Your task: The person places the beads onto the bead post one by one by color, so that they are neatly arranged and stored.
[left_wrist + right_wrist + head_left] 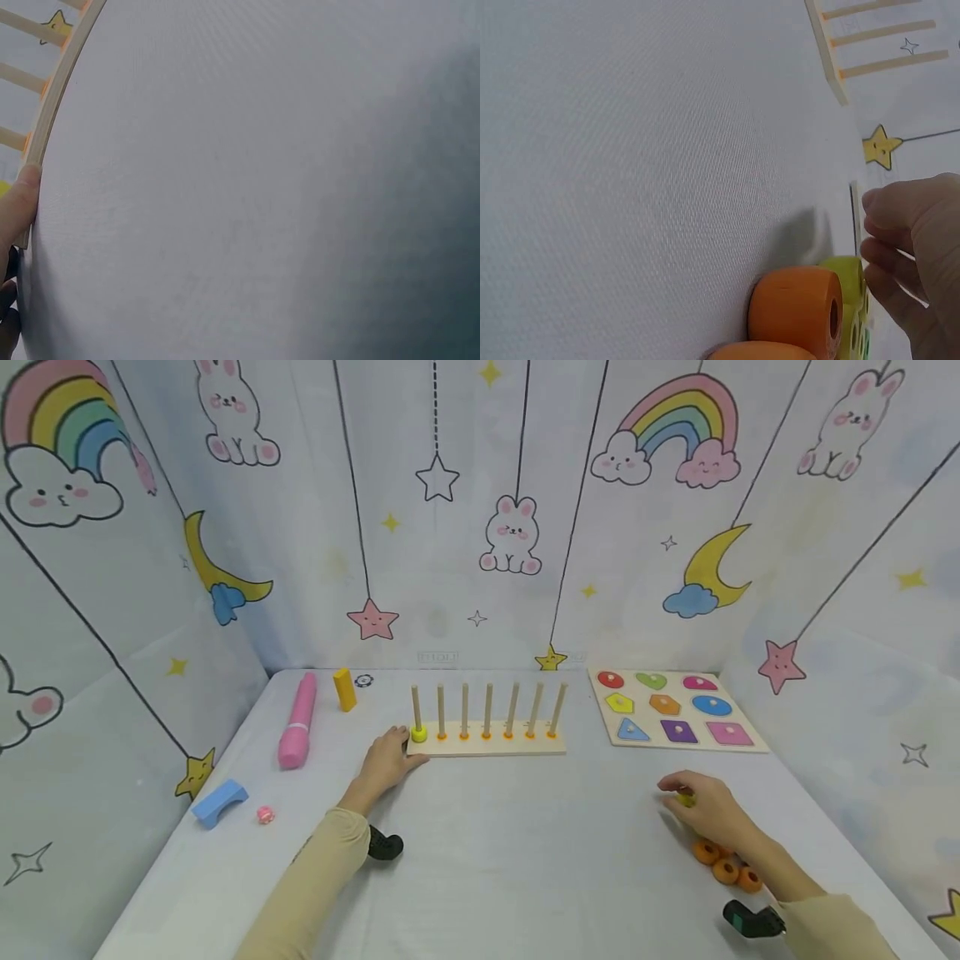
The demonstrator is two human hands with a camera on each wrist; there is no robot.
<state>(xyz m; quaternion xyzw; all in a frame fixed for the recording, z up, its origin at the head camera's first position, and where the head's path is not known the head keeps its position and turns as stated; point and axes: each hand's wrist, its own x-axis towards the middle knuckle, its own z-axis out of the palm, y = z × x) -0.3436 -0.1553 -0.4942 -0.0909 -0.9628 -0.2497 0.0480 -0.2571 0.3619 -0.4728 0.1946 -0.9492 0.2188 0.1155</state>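
My left hand point(386, 762) grips the left end of a wooden peg board point(491, 747), thumb along its front edge, as the left wrist view point(22, 196) also shows. Several upright pegs stand on the board. A yellow-green bead point(418, 735) sits at the foot of the leftmost peg. Over on the right, my right hand point(711, 810) hovers with bent fingers above a yellow-green bead point(686, 799). In the right wrist view nothing shows between thumb and fingers, and yellow-green beads point(843, 274) lie beside them. Several orange beads point(726, 870) lie under the right wrist.
A shape puzzle board point(651, 727) lies at the back right. Along the left side are a pink cylinder-like object point(298, 727), a yellow block point(345, 690), a blue arch block point(220, 802) and a small pink ball point(266, 815). A patterned curtain point(450, 560) borders the table.
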